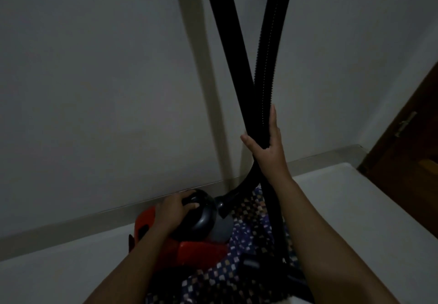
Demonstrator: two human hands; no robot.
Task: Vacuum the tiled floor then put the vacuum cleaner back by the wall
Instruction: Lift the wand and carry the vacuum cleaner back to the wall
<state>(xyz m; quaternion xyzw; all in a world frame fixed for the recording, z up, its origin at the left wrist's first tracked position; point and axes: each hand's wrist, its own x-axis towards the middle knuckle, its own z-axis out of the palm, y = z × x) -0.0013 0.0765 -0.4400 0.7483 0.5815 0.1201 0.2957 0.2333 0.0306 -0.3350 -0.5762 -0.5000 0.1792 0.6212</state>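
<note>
A red and black canister vacuum cleaner (201, 249) sits low in front of me, close to the white wall (94, 78). My left hand (174, 209) grips its black top handle. My right hand (265, 142) is closed around the black ribbed hose (272, 43) and the smooth black wand (227, 43), which cross at my grip and rise out of the top of the frame. The hose curves down into the vacuum's front. The wand's lower end is lost in the dark at the bottom.
A grey skirting strip (94, 218) runs along the wall's base above the pale tiled floor (355, 209). A brown wooden door (407, 142) with a metal handle stands at the right. Patterned fabric (248, 244) lies below the vacuum.
</note>
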